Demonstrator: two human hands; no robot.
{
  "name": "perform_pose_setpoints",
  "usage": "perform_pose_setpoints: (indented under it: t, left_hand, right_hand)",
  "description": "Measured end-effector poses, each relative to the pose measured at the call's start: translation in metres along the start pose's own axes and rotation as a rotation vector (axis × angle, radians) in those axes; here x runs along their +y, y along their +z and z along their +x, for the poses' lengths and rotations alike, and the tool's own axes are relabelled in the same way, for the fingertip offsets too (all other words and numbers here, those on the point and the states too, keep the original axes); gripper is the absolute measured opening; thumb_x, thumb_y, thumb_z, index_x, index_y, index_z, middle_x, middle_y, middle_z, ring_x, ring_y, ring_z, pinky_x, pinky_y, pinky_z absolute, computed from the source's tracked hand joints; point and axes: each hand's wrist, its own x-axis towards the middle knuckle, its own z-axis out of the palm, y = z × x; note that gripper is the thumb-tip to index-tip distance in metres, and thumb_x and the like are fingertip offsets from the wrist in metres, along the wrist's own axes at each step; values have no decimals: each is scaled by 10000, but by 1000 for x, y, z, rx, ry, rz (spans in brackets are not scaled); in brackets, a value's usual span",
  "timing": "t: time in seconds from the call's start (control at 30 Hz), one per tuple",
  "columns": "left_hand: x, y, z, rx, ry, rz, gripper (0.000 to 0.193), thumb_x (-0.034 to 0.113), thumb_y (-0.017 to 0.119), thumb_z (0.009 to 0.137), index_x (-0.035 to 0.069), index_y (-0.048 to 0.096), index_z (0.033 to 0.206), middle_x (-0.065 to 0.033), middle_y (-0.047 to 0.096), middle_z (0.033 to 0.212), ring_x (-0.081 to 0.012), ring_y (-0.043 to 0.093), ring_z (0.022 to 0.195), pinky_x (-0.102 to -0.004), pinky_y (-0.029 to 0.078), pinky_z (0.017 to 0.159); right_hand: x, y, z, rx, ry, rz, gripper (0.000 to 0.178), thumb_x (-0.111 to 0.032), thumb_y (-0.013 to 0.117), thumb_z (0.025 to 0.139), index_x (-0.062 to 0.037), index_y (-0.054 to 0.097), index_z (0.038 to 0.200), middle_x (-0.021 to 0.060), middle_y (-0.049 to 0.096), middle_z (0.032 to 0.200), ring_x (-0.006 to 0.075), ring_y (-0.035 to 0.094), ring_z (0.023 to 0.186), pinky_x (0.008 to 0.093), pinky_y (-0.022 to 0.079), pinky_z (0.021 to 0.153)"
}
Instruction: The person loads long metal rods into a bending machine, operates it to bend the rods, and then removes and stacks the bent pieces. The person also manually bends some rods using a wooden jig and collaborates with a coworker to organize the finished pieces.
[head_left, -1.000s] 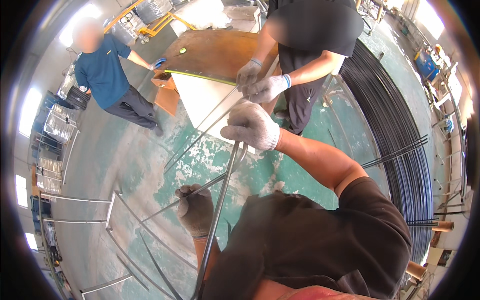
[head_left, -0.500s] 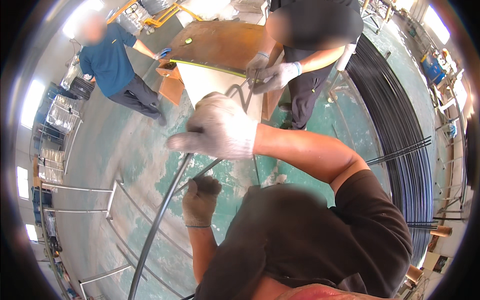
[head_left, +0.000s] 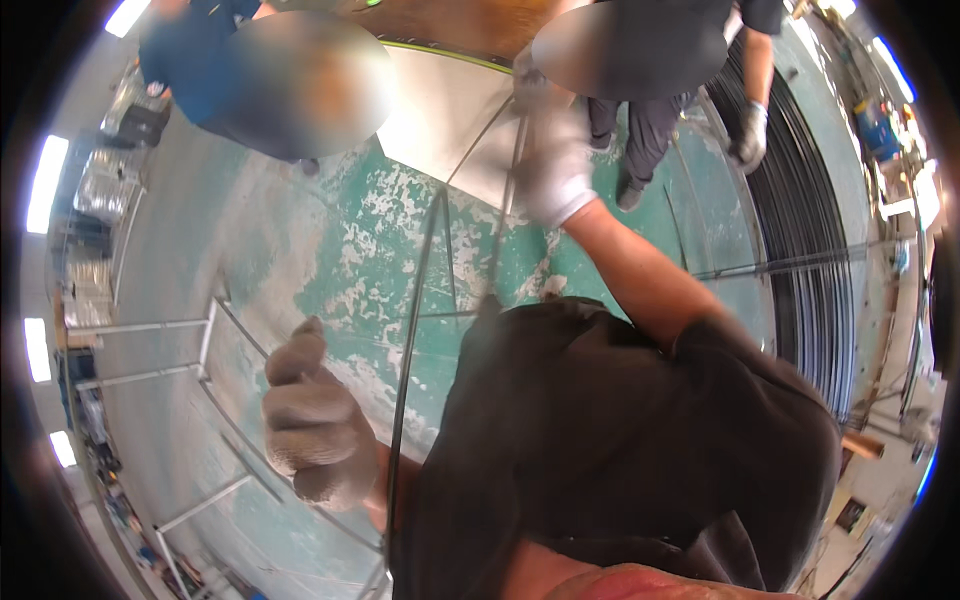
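While that dark tube bundle (head_left: pixel 800 230) sits right of the white panel (head_left: pixel 440 110), long metal rod (head_left: pixel 410 345) runs below it | left hand (head_left: pixel 318 430) below-left of it, fingers curled up, nothing showing inside | right hand (head_left: pixel 548 160) by its right edge, fingers/grip too blurry to tell tbh

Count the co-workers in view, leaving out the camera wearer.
2: a co-worker in a blue top at the upper left, and a co-worker in dark clothes at the top, right of centre, beyond the wearer's blurred right hand. Others may be hidden.
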Motion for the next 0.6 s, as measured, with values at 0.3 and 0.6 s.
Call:
perform_pose_setpoints:
  t: [0.3, 0.6]
  left_hand:
    - [-14, 70, 18, -113, -439, 74, 110, 34, 734, 856, -33, 728, 942, -188, 734, 1006, -362, 704, 1040, -437, 549, 904]
    - [5, 16, 60, 93, -364, 382, 334, 282, 714, 1002, -33, 665, 905, -163, 727, 981, -335, 709, 1010, -462, 532, 962]
  right_hand:
    - [125, 105, -50, 84, 1461, 1161, 205, -202, 694, 986, -61, 544, 976, 54, 535, 740, 204, 536, 584, 392, 564, 595]
    - [57, 70, -128, -102, 1278, 770, 193, -212, 643, 998, -37, 596, 1065, 59, 582, 864, 210, 596, 700, 411, 569, 691]
